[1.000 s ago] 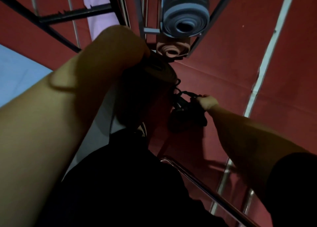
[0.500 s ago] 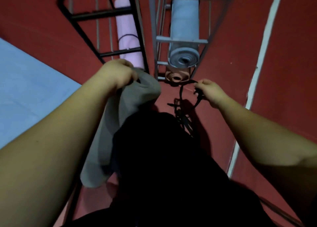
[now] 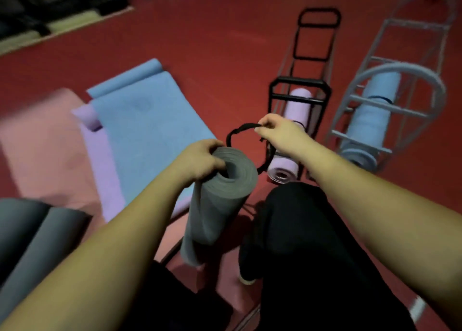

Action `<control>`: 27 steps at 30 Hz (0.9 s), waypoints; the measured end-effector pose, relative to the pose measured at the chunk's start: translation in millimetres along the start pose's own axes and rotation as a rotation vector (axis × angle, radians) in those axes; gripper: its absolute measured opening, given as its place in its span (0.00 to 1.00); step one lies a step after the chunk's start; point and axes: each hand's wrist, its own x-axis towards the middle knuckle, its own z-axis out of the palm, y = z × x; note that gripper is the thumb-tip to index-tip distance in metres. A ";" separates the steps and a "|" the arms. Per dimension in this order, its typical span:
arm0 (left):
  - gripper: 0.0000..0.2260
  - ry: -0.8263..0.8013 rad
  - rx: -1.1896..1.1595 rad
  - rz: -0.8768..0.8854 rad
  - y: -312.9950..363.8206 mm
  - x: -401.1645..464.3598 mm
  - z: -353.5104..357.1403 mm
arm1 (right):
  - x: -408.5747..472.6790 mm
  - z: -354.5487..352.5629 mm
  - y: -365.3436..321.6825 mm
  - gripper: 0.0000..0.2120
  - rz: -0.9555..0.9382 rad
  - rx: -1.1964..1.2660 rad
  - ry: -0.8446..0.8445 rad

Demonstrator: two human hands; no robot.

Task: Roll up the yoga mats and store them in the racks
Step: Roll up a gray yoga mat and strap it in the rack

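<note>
A rolled grey yoga mat (image 3: pixel 217 205) stands nearly upright in front of me. My left hand (image 3: pixel 200 162) grips its top rim, fingers hooked into the core. My right hand (image 3: pixel 280 133) pinches a black strap (image 3: pixel 240 131) that loops just above and behind the roll's top. A black rack (image 3: pixel 298 91) lies ahead with a rolled lilac mat (image 3: pixel 290 153) inside. To its right a grey wire rack (image 3: pixel 410 81) holds a rolled light-blue mat (image 3: pixel 372 123).
Flat on the red floor at left lie a blue mat (image 3: pixel 147 121), a lilac mat (image 3: pixel 100 161) and a pink mat (image 3: pixel 42 143). Grey rolled mats (image 3: pixel 32 240) sit at lower left. My dark-trousered leg (image 3: pixel 300 230) is beside the grey roll.
The view has swung up from a steep downward look to the floor ahead. The grey mat now stands upright in my left hand. My right hand has lifted the strap over its top.
</note>
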 end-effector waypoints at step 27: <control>0.19 0.735 -0.239 -0.265 -121.0 -68.6 -88.6 | -83.8 150.7 -124.5 0.16 -0.409 -0.183 -0.502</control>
